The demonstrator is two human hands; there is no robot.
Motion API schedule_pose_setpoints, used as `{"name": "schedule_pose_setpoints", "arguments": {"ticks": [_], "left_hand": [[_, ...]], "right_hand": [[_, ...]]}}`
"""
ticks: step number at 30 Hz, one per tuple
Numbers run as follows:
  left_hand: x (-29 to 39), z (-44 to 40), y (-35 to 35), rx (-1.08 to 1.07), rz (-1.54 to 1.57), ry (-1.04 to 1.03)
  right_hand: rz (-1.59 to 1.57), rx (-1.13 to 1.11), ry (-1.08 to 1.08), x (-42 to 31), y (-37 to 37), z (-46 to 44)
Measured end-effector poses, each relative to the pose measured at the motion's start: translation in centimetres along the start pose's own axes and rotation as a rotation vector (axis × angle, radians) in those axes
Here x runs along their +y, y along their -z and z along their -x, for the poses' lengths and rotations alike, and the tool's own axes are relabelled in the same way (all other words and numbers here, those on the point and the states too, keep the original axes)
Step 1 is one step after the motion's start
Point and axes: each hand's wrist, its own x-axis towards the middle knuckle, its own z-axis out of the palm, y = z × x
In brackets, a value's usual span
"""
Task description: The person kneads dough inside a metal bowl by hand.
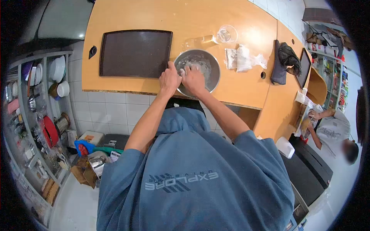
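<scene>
A round metal bowl [216,73] stands at the near edge of the wooden table, with whitish, flour-like residue smeared over its inside. On its left rim is my left hand [170,80], fingers curled, seemingly gripping the rim. My right hand [194,80] reaches over the near side into the bowl. Its fingers are bent down towards the inside and whitened at the tips; what they hold, if anything, is hidden. Just left of the bowl lies a dark rectangular baking tray [135,54].
Behind the bowl is a clear plastic container [227,34]. White plastic bags [243,59] lie to its right on the wooden table [185,15]. Black cloth-like items [285,61] rest farther right. A co-worker [331,129] handles a bag at the right; shelves [36,127] stand left.
</scene>
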Motion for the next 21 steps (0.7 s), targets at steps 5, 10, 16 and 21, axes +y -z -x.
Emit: {"name": "schedule_pose_setpoints", "arguments": {"ticks": [5, 10, 16, 21], "left_hand": [[0.0, 0.1, -0.2, 0.000, 0.017, -0.006], [-0.6, 0.1, -0.5, 0.018, 0.021, -0.053], [-1.0, 0.3, -0.6, 0.017, 0.023, -0.054], [-0.4, 0.6, -0.4, 0.024, 0.026, 0.008]], "right_hand": [[0.040, 0.005, -0.047, 0.0, -0.6, 0.8], [0.069, -0.022, -0.064, 0.2, -0.8, -0.8], [0.006, -0.127, -0.146, 0.9, -0.6, -4.2], [-0.086, -0.169, -0.271, 2.0, -1.1, -4.6]]}}
